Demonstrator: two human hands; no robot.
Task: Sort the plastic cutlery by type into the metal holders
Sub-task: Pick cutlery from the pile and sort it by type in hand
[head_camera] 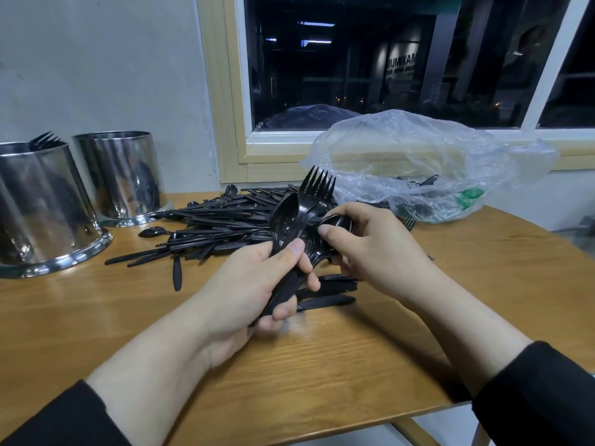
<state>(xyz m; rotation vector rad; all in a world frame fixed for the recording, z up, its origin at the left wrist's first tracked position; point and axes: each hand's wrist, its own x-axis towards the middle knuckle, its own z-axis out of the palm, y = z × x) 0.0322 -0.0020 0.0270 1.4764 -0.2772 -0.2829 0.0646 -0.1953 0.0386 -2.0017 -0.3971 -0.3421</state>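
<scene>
My left hand point(257, 284) grips a bunch of black plastic cutlery by the handles; a spoon point(283, 217) and forks point(317, 188) stick up from it. My right hand point(370, 249) pinches a black spoon point(338, 222) next to that bunch. Behind both hands a pile of black plastic cutlery point(219, 226) lies on the wooden table point(322, 365). Two shiny metal holders stand at the left: the near holder point(42, 207) has fork tines showing above its rim, and the far holder point(122, 175) stands behind it.
A crumpled clear plastic bag point(425, 165) with some cutlery inside lies at the back right, below the window frame point(231, 123). A few loose pieces point(328, 300) rest under my hands. The table's front edge runs at the lower right.
</scene>
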